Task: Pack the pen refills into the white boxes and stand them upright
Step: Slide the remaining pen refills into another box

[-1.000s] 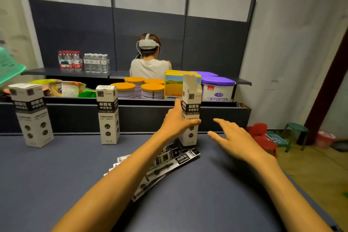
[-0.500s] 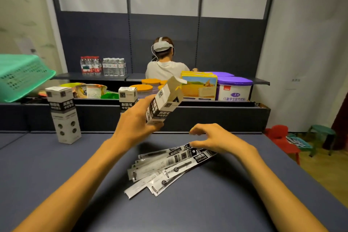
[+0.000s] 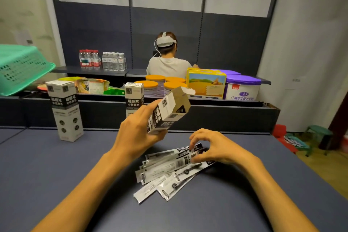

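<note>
My left hand (image 3: 138,132) grips a white box (image 3: 169,111) with black lettering, lifted off the table and tilted, its open flap end up and to the right. My right hand (image 3: 212,147) reaches down onto the top ends of several packaged pen refills (image 3: 169,173) fanned on the dark table, thumb and fingers curled around them. Two more white boxes stand upright near the table's far edge: one at the left (image 3: 65,111), one (image 3: 134,100) partly hidden behind my left hand.
The dark blue table (image 3: 56,175) ends at a low dark shelf wall. Behind it are orange-lidded tins (image 3: 156,84), a yellow carton (image 3: 206,84) and a purple-lidded tub (image 3: 243,88). A green basket (image 3: 20,68) hangs at left. A person (image 3: 167,62) sits facing away.
My left hand lifted the box from its upright stand on the table and tilted it toward me. My right hand dropped from open in the air onto the refills.
</note>
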A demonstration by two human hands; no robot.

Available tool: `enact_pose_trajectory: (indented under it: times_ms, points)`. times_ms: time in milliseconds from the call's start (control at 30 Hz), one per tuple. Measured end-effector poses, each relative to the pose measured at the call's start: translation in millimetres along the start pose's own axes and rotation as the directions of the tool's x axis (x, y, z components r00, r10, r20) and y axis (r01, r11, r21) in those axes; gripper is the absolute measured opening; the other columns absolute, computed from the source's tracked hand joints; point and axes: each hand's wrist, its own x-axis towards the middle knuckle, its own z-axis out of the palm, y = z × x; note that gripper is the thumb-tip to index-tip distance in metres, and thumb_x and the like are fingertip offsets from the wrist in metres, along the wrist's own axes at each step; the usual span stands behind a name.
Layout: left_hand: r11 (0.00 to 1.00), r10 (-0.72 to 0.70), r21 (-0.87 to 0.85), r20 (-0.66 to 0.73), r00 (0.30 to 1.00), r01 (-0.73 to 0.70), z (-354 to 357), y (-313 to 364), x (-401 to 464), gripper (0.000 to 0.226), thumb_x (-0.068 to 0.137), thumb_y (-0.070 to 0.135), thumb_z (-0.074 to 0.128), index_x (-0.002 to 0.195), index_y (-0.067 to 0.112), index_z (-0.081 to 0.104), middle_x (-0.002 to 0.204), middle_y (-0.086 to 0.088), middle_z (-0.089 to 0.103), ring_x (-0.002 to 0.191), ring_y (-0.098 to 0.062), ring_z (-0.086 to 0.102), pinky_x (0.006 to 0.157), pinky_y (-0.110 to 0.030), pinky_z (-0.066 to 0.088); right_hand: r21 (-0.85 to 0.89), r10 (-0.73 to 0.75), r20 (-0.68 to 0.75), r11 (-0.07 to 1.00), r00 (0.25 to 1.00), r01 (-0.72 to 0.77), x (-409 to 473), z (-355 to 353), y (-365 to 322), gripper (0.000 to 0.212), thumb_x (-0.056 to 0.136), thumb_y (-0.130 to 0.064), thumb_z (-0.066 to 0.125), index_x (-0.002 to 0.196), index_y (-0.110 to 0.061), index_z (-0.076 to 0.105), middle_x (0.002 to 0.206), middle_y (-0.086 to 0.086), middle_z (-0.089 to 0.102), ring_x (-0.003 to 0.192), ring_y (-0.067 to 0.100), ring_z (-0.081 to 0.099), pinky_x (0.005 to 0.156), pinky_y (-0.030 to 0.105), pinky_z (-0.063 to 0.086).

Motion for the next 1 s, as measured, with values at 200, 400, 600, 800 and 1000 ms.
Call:
enact_pose_trajectory:
  times_ms: [200,400,600,800,1000]
  points:
    - [1.0,-0.012,-0.013,0.003,1.0,0.012,-1.4,2.8,-6.1,0.086,0.073,0.034,0.08,0.144,0.028,0.032,0.124,-0.001,0.058,0.105,-0.017,0.06,0.075,-0.039,0.058,-0.062,-0.005,0.014,0.998,1.0,0.006,0.0,5.9,-7.1,0.019,0.074,-0.039,0.08,0.087,-0.033,0.067,0.118,-0.02,0.052,0.109,-0.001,0.048,0.081,0.009,0.033]
    - [0.996,-0.041,-0.073,-0.001,0.999,0.041,-1.9,4.9,-9.4,0.085,0.073,0.033,0.08,0.143,0.028,0.033,0.127,0.002,0.056,0.11,-0.01,0.056,0.081,-0.029,0.056,-0.055,-0.03,-0.001,0.998,1.0,0.03,-3.1,5.5,-8.5,0.018,0.073,-0.039,0.081,0.083,-0.033,0.066,0.109,-0.019,0.056,0.107,-0.002,0.048,0.091,0.02,0.04]
    - [0.996,-0.05,-0.079,-0.014,0.999,0.048,-3.3,4.6,-8.9,0.085,0.073,0.034,0.08,0.143,0.03,0.032,0.127,0.002,0.056,0.109,-0.001,0.049,0.081,-0.016,0.047,-0.107,-0.03,0.007,0.994,1.0,0.03,-4.1,7.4,-6.9,0.026,0.076,-0.043,0.076,0.099,-0.04,0.066,0.107,-0.022,0.052,0.105,-0.004,0.044,0.083,0.014,0.036]
    - [0.996,-0.048,-0.076,-0.008,0.999,0.047,-3.0,3.4,-9.2,0.085,0.072,0.034,0.079,0.143,0.029,0.033,0.128,0.0,0.056,0.11,-0.001,0.048,0.083,-0.017,0.046,-0.074,-0.015,0.01,0.997,1.0,0.015,-1.9,10.3,-7.2,0.034,0.079,-0.045,0.074,0.109,-0.045,0.058,0.113,-0.023,0.054,0.106,-0.004,0.048,0.085,0.014,0.038]
    - [0.996,-0.052,-0.079,-0.005,0.999,0.052,-3.2,2.0,-9.4,0.083,0.073,0.035,0.078,0.143,0.027,0.034,0.128,0.001,0.056,0.11,0.0,0.047,0.083,-0.012,0.043,-0.09,-0.052,-0.005,0.995,0.999,0.051,-3.0,8.1,-8.4,0.023,0.082,-0.039,0.073,0.104,-0.04,0.068,0.108,-0.019,0.057,0.104,-0.003,0.048,0.082,0.012,0.038]
